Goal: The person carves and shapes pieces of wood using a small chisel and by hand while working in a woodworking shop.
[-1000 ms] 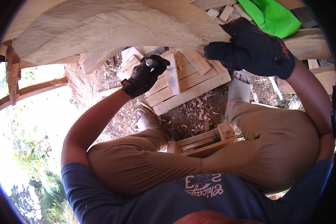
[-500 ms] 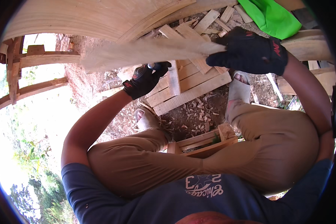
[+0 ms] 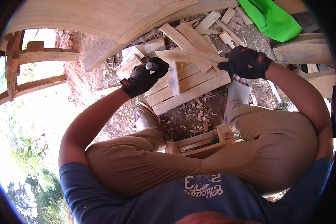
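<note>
My right hand [image 3: 246, 63], in a black glove, closes around the near end of a long wooden slat [image 3: 190, 56]. The slat points left, its far end reaching beside my left hand [image 3: 145, 76]. That hand, gloved too, grips a dark handle with a round metal end [image 3: 149, 66] facing up; what kind of tool it is stays hidden. Below both hands lies a low platform of pale wooden boards [image 3: 194, 87], with loose slats across it.
My sandalled feet stand either side of the boards. Wood shavings [image 3: 199, 112] and offcuts [image 3: 208, 22] litter the dirt floor. A large curved wooden panel [image 3: 93, 18] spans the top left. Bright green cloth [image 3: 270, 20] lies at the far right. A wooden frame [image 3: 209, 143] sits between my legs.
The slat, blurred and reaching far left over my left hand before, now sits lower with its end near that hand. My right hand has shifted slightly left.
</note>
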A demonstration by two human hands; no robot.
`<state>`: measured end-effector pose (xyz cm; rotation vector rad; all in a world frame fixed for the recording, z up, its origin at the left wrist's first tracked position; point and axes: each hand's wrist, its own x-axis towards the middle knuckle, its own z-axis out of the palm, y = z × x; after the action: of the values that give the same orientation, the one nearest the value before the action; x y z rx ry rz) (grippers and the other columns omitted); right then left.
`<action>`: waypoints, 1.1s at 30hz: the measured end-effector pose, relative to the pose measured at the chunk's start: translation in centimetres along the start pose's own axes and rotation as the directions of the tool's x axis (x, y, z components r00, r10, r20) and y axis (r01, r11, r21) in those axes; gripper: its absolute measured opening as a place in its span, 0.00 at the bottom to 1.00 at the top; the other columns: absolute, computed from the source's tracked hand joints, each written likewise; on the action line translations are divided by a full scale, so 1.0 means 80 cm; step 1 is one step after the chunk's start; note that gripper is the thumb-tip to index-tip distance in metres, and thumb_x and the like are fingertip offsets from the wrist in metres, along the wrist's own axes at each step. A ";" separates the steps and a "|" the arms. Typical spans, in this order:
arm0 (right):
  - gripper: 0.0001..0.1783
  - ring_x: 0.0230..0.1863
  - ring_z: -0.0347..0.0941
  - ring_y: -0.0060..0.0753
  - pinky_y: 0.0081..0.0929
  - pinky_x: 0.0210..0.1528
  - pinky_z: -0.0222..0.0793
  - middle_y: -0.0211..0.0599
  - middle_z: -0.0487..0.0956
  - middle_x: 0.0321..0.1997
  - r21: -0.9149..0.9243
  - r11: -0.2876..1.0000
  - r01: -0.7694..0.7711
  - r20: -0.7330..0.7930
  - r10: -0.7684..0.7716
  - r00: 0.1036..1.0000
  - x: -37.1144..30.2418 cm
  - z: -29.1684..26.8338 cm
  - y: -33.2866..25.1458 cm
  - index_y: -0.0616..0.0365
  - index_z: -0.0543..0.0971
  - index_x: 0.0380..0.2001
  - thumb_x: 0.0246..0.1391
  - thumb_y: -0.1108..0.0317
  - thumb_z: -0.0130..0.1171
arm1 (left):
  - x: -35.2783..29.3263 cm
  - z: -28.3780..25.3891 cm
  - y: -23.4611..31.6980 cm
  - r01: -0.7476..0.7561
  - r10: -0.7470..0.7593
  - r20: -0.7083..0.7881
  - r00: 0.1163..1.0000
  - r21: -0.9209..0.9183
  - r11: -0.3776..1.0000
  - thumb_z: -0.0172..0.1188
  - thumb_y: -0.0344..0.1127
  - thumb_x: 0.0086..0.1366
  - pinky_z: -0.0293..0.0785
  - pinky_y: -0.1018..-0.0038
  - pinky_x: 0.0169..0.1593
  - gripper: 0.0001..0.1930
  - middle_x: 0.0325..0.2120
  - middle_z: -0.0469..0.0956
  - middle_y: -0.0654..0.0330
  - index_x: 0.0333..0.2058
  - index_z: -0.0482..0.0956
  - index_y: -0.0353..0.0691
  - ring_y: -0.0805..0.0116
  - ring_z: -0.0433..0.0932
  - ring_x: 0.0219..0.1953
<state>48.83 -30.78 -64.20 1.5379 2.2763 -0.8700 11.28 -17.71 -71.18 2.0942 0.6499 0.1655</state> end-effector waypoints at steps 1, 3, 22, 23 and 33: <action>0.31 0.34 0.81 0.60 0.51 0.42 0.75 0.56 0.81 0.28 -0.008 0.999 -0.052 -0.010 0.052 0.999 0.001 0.011 -0.003 0.63 0.83 0.28 0.73 0.45 0.51 | 0.001 -0.002 0.003 0.016 -0.016 0.008 1.000 0.026 1.000 0.65 0.34 0.71 0.80 0.67 0.51 0.07 0.41 0.84 0.57 0.44 0.82 0.41 0.62 0.84 0.46; 0.32 0.37 0.81 0.60 0.51 0.44 0.76 0.56 0.82 0.31 -0.021 0.988 -0.152 -0.032 0.151 0.988 0.002 0.026 -0.020 0.63 0.83 0.30 0.73 0.43 0.51 | -0.004 -0.003 0.006 0.035 -0.036 0.029 0.999 0.040 0.999 0.67 0.37 0.70 0.80 0.66 0.50 0.08 0.41 0.84 0.57 0.45 0.83 0.42 0.60 0.84 0.45; 0.32 0.41 0.81 0.62 0.52 0.47 0.76 0.57 0.82 0.35 0.011 0.986 -0.166 0.163 0.162 0.973 0.010 0.015 -0.005 0.64 0.83 0.32 0.72 0.43 0.49 | -0.033 0.015 0.012 -0.458 0.396 0.249 0.884 0.294 0.839 0.71 0.37 0.65 0.84 0.62 0.50 0.13 0.52 0.83 0.60 0.46 0.83 0.45 0.54 0.85 0.46; 0.32 0.41 0.81 0.62 0.52 0.47 0.76 0.57 0.82 0.35 0.013 0.988 -0.156 0.162 0.152 0.975 0.012 0.016 -0.004 0.64 0.83 0.32 0.72 0.43 0.49 | -0.034 0.012 0.013 -0.274 0.241 0.176 0.954 0.197 0.941 0.69 0.33 0.66 0.82 0.63 0.53 0.13 0.48 0.84 0.55 0.48 0.84 0.43 0.52 0.84 0.46; 0.31 0.35 0.80 0.62 0.52 0.43 0.75 0.57 0.81 0.30 0.019 0.985 -0.172 0.203 0.164 0.965 0.015 0.023 0.000 0.62 0.83 0.30 0.72 0.43 0.50 | -0.020 0.002 0.020 -0.392 0.326 0.283 0.902 0.220 0.893 0.72 0.33 0.63 0.84 0.65 0.53 0.15 0.53 0.84 0.56 0.49 0.85 0.45 0.53 0.85 0.48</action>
<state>48.16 -30.95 -66.28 1.5552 1.9686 -0.9759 10.55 -19.35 -69.77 2.4418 0.1326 0.0291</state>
